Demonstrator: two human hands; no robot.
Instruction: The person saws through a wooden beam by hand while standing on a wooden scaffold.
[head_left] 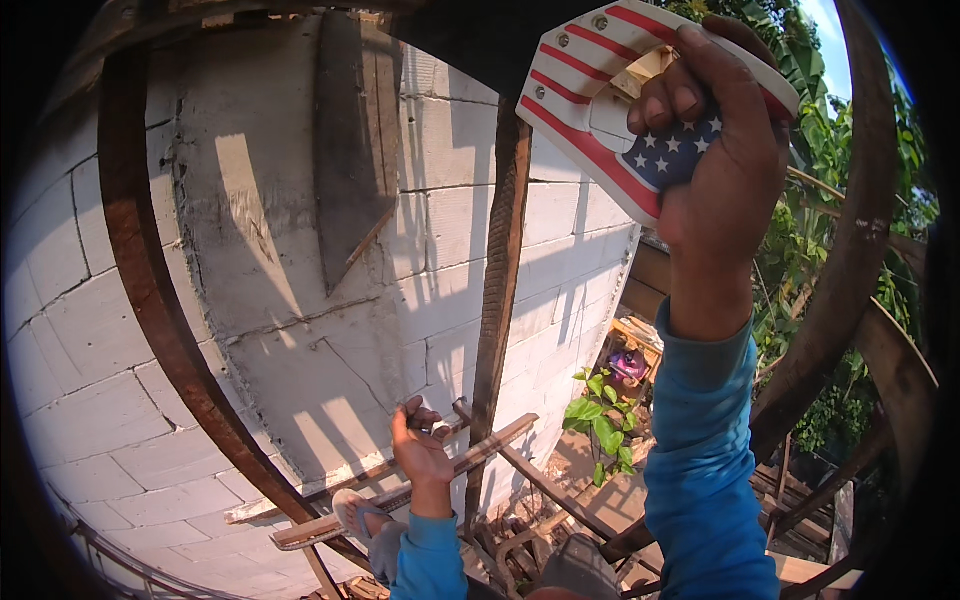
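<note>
High at the upper right, my right hand [735, 135] is wrapped round the grip of a hand saw [578, 62]. Its handle carries red and white stripes, white stars on blue and several bolts. A dark flat piece [470, 40], apparently the blade, runs off the top edge from the handle. Lower down, near the middle, my left hand [423, 455] has its fingers curled towards the thumb. A small pale spot shows between them; whether it is a held thing or the wall behind cannot be told. That hand is beside an upright wooden post [497, 270], above narrow planks [460, 465].
A pale block wall [445, 210] with a grey plastered column [290, 230] stands ahead. A curved-looking timber post [150, 260] rises at the left. My sandalled foot [358, 515] is on the planks. Lumber and a leafy plant [603, 420] lie below; a dark beam [850, 260] rises at right.
</note>
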